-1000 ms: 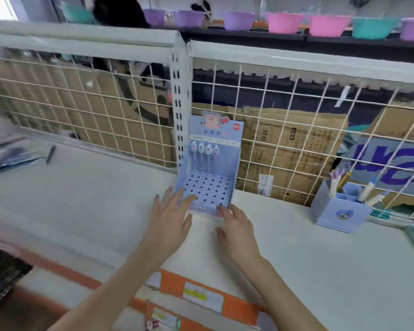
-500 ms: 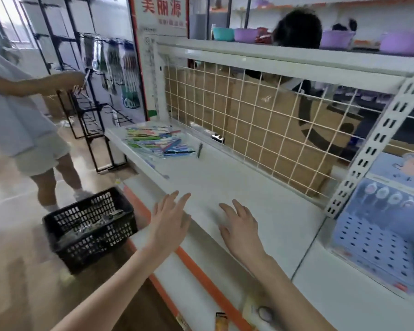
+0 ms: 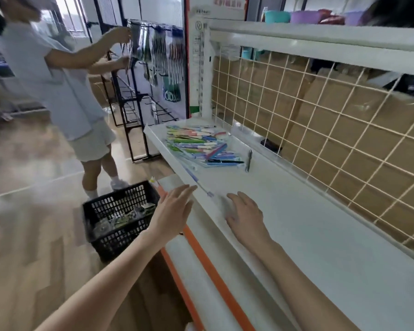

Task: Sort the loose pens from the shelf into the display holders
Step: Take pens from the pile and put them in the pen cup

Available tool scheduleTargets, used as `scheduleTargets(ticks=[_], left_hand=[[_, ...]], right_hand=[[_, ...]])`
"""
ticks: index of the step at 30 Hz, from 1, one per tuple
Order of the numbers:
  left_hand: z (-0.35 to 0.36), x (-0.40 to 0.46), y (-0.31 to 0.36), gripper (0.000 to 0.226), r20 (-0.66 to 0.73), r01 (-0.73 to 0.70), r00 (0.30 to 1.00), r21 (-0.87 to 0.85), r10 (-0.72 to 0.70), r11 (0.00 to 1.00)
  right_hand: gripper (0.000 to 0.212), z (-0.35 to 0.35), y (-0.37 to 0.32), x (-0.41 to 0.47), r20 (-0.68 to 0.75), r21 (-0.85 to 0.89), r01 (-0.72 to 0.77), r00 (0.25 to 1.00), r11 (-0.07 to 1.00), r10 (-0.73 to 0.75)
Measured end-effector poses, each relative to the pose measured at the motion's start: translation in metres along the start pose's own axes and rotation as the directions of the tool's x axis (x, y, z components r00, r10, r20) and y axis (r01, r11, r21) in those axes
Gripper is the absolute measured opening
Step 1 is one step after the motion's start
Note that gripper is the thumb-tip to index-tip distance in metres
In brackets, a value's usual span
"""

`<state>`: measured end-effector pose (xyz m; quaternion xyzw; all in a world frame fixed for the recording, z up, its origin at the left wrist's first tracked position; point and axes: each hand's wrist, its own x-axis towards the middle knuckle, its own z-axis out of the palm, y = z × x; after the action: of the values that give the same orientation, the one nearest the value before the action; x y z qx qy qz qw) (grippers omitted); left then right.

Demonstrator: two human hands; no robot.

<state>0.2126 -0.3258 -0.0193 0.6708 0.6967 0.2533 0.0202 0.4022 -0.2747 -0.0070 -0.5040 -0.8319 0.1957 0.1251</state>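
Observation:
A pile of loose coloured pens (image 3: 198, 145) lies at the far left end of the white shelf (image 3: 308, 223). A single dark pen (image 3: 249, 160) lies just right of the pile, and a thin blue pen (image 3: 196, 179) lies along the shelf's front edge. My left hand (image 3: 172, 211) hovers with straight fingers over the shelf's front edge and holds nothing. My right hand (image 3: 245, 215) hovers flat above the shelf, empty, short of the pile. No display holder shows in this frame.
A black plastic basket (image 3: 120, 217) with small items stands on the floor left of the shelf. A person in light clothes (image 3: 58, 87) stands beyond it at a black wire rack (image 3: 139, 96). A wire grid (image 3: 320, 130) backs the shelf, cardboard behind it.
My view has swung left from the blue display holder to the shelf's left end. Both hands left the holder and now reach toward the pen pile, which is nearer.

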Motion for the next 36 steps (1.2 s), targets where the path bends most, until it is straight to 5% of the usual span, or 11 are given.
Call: scheduleTargets(ticks=[5, 11, 14, 21, 28, 36], left_hand=[[0.013, 0.079, -0.021, 0.04, 0.216, -0.175, 0.962, 0.014, 0.168, 0.984], [0.022, 0.15, -0.043, 0.032, 0.576, -0.371, 0.761, 0.007, 0.3, 0.928], [0.019, 0.17, -0.046, 0.03, 0.655, -0.422, 0.68, -0.017, 0.329, 0.906], [0.02, 0.184, -0.058, 0.022, 0.665, -0.432, 0.643, -0.095, 0.38, 0.897], [0.02, 0.193, -0.063, 0.02, 0.54, -0.356, 0.725, -0.237, 0.427, 0.904], [0.005, 0.204, -0.052, 0.025, 0.2, -0.137, 0.934, -0.561, 0.294, 0.816]], right_hand=[[0.055, 0.002, 0.013, 0.08, -0.018, 0.032, -0.044, 0.999, 0.999, 0.045], [0.053, 0.008, 0.025, 0.155, -0.057, 0.049, -0.02, 0.998, 0.999, 0.023], [0.052, 0.019, 0.03, 0.179, -0.06, 0.04, 0.02, 0.998, 0.999, -0.018], [0.028, 0.033, 0.039, 0.197, -0.183, 0.043, 0.044, 0.983, 0.998, -0.035], [0.029, 0.027, 0.043, 0.195, -0.162, -0.075, -0.072, 0.985, 0.995, 0.059], [0.033, 0.015, 0.061, 0.188, -0.261, -0.033, -0.269, 0.932, 0.963, 0.252]])
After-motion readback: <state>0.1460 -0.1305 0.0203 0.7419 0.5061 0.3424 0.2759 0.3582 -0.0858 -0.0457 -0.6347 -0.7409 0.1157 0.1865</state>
